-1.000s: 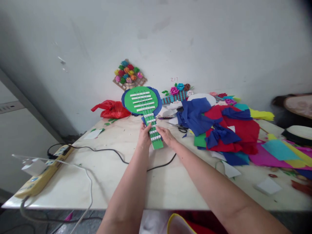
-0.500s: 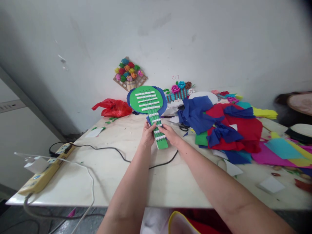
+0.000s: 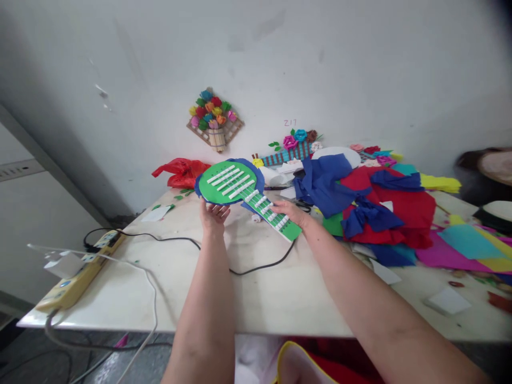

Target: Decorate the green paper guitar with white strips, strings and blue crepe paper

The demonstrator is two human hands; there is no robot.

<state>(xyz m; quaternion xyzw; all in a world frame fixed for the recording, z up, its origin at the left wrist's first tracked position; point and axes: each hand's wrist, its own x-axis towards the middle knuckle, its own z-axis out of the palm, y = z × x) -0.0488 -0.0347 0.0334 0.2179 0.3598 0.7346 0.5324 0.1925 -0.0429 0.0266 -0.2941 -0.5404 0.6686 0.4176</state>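
A handmade paper guitar, green with a blue rim, white strips and thin green strings, is held above the table. Its round body points to the left and its neck slants down to the right. My right hand grips the neck, thumb on top and other fingers hidden beneath. Under the near edge of the body, my left hand supports it palm up, with loosely curled fingers.
Blue and red crepe paper is heaped at the right, with scissors beside it. A red plastic bag lies at the back left. A power strip sits on the left edge, and a black cable crosses the table.
The guitar has turned, its body swinging left and its neck end moving right. My left hand has shifted from the neck to beneath the body; my right hand stays on the neck.
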